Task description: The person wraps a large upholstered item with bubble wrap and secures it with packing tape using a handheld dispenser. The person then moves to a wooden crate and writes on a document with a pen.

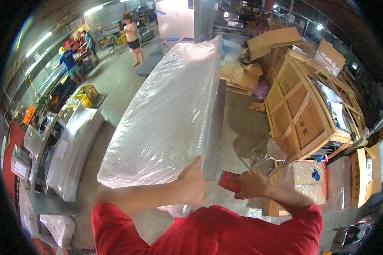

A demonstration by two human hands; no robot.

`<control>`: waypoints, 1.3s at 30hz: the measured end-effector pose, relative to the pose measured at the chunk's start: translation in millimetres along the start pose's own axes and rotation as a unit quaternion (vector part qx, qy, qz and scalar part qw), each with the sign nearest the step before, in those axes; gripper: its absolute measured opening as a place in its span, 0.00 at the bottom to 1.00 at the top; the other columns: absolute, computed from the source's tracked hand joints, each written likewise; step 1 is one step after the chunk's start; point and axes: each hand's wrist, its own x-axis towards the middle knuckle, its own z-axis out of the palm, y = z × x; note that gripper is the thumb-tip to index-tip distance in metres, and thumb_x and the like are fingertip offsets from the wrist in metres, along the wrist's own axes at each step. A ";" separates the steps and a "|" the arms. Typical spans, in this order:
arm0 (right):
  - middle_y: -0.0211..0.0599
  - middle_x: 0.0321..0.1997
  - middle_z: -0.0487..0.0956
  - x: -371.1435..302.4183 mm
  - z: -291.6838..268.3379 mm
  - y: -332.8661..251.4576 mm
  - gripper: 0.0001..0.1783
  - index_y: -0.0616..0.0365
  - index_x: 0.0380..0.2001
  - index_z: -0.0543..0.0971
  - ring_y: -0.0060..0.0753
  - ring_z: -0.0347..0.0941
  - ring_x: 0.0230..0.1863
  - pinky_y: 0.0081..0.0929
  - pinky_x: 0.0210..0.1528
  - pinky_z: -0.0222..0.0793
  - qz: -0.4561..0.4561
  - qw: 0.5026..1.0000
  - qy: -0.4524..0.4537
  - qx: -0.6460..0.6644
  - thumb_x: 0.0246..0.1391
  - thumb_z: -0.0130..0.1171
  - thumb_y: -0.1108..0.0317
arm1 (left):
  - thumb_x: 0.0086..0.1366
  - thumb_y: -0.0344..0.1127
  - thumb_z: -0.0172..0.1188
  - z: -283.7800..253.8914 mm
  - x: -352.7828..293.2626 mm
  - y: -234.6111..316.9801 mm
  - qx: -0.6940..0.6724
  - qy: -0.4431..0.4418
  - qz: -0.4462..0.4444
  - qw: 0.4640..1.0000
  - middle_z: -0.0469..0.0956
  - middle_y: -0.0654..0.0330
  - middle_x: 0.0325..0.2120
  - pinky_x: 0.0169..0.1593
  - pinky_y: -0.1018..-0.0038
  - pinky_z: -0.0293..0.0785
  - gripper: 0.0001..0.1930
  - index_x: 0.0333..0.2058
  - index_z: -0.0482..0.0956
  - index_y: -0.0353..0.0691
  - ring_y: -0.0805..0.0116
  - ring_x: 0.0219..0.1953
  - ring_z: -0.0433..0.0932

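Observation:
A long slab-shaped bundle in clear bubble wrap stretches away in front of me. My left hand is at its near right corner. The index finger is stretched out along the edge of the wrap, while the other fingers are bent and partly hidden; I see nothing held in them. Right of the bundle, apart from it, my right hand is closed around a flat red tool. Its exact kind is unclear.
Wooden crate and cardboard box stand to the right, near a round stool. Another wrapped bundle lies left, with a yellow basket beyond it. Several people stand far left, including a person in black shorts.

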 end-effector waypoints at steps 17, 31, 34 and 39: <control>0.53 0.36 0.82 -65.2 133.4 158.0 0.43 0.49 0.63 0.74 0.53 0.81 0.36 0.42 0.43 0.77 0.200 0.784 0.415 0.416 0.39 0.72 0.56 | 0.71 0.60 0.51 -89.4 220.4 -56.7 -0.313 -0.107 0.106 0.938 0.80 0.47 0.52 0.54 0.61 0.76 0.34 0.64 0.68 0.39 0.53 0.50 0.82; 0.51 0.50 0.74 -3.7 6.1 416.3 0.52 0.36 0.73 0.57 0.59 0.76 0.46 0.45 0.45 0.75 0.234 0.807 0.452 0.299 0.46 0.72 0.54 | 0.67 0.61 0.54 -133.7 547.7 -178.1 -0.234 -0.097 0.136 0.958 0.77 0.42 0.53 0.59 0.58 0.72 0.35 0.60 0.72 0.37 0.45 0.56 0.76; 0.51 0.53 0.74 -30.2 -1.7 481.8 0.51 0.42 0.72 0.58 0.59 0.76 0.47 0.45 0.47 0.75 0.338 0.742 0.517 0.259 0.46 0.73 0.56 | 0.67 0.56 0.57 -118.5 603.3 -147.4 -0.308 -0.103 0.124 0.938 0.77 0.44 0.55 0.59 0.59 0.72 0.33 0.62 0.70 0.36 0.46 0.56 0.77; 0.48 0.45 0.72 -106.0 4.3 606.7 0.45 0.61 0.71 0.57 0.51 0.71 0.43 0.43 0.46 0.69 0.475 0.684 0.539 0.125 0.51 0.64 0.68 | 0.68 0.49 0.60 -98.8 668.9 -78.8 -0.386 -0.163 0.100 0.903 0.77 0.47 0.57 0.58 0.63 0.73 0.31 0.63 0.69 0.36 0.52 0.55 0.79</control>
